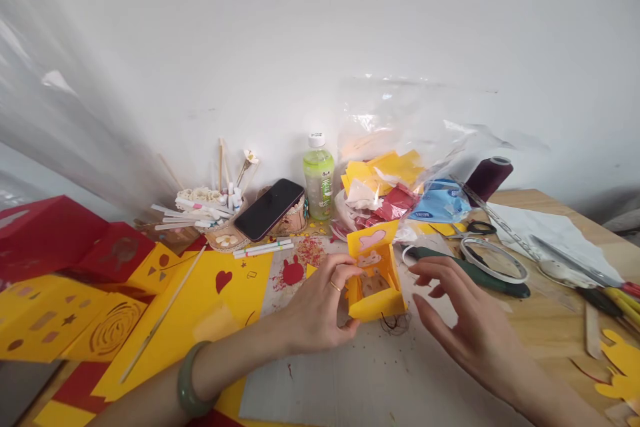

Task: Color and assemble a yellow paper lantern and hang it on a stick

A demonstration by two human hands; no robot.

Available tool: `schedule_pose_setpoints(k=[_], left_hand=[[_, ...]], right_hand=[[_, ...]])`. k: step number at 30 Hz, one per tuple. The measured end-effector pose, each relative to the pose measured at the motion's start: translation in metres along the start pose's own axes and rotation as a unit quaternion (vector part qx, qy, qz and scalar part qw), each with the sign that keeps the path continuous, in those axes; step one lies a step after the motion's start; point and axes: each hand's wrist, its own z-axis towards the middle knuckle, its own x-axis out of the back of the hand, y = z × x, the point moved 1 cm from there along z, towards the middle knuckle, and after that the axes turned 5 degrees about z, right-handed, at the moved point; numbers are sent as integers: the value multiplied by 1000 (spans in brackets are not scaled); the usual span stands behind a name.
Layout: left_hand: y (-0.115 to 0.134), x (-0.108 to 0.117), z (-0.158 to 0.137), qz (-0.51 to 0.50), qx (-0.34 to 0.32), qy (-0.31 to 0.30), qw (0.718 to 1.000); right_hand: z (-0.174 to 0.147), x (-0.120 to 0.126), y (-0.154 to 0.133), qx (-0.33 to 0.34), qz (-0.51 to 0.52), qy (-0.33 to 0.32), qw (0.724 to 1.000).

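A: Main thing, where?
B: Yellow card box [373, 308], middle of the work area, lid up, over the grey board [300, 380]. Pink cut-out [373, 239] on the lid. Brownish shapes inside; too small to say what they are.
A: Fingers?
B: Left hand [320, 300] pinches the box's left side, thumb low, fingers higher. Right hand [463, 310] is just beside the box, not touching, fingers spread and curled.
A: Handling?
B: Likely light, stiffish but thin; would crease or crush if squeezed. Best grip: low on the side walls, near the folds, off the lid. Shouldn't be slippery.
A: Around it?
B: Tangle of dark thread [395, 325] right by its lower edge. White-barrelled markers [265, 249] and smartphone [270, 209] further back, screen dark.
A: Text?
B: Green-labelled drink bottle [319, 180]: Chinese characters, brand not legible. Blue plastic packet [440, 200]: white lettering, unreadable. Done.
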Motion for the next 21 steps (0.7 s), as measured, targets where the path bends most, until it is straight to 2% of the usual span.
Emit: schedule_pose_setpoints(k=[4,7,10,14,17,21], left_hand=[[2,1,1,-6,-9,2,1000],[0,1,1,-18,9,3,1000],[-6,-1,1,-38,37,35,998],[-8,-5,3,-79,37,56,995],[-4,-6,6,-96,59,48,992],[-1,-7,7,-110,79,66,989]], right_hand=[[2,1,-9,75,-5,-22,997],[2,-1,-6,90,1,-28,996],[-4,-2,2,102,3,-19,995],[-7,3,10,143,-14,-27,989],[-1,8,9,158,-6,-26,987],[13,12,5,152,32,-23,988]])
